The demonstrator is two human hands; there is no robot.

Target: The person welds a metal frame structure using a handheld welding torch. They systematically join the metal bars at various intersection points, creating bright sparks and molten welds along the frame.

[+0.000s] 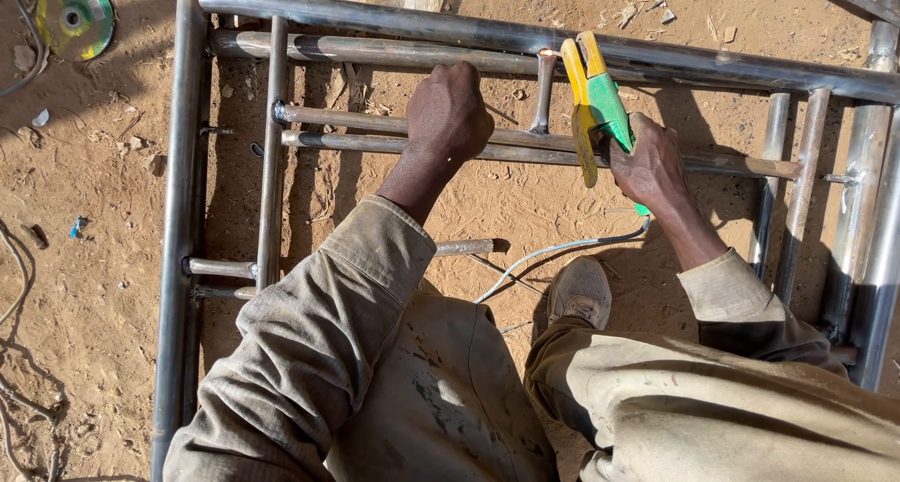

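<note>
A green and yellow clamp tool [593, 102] sits in the middle of the scene, over the metal pipe frame [525, 39] on the sandy ground. The right hand [649, 163] is closed around its handle. The tool's tip seems to touch a short upright pipe [543, 93], but it is hard to be sure. A grey cable [562, 249] runs from the tool toward the person. The left hand [448, 112] is wrapped tight around two long bars [356, 130]. Far left lies a round green disc [75, 16].

Green-and-yellow clamp-shaped electrode holder [593, 102]; grey steel tube frame [178, 210]; green-yellow round cutting disc [74, 17]; khaki stained cloth sleeves [319, 341]; tan sand [84, 191].
</note>
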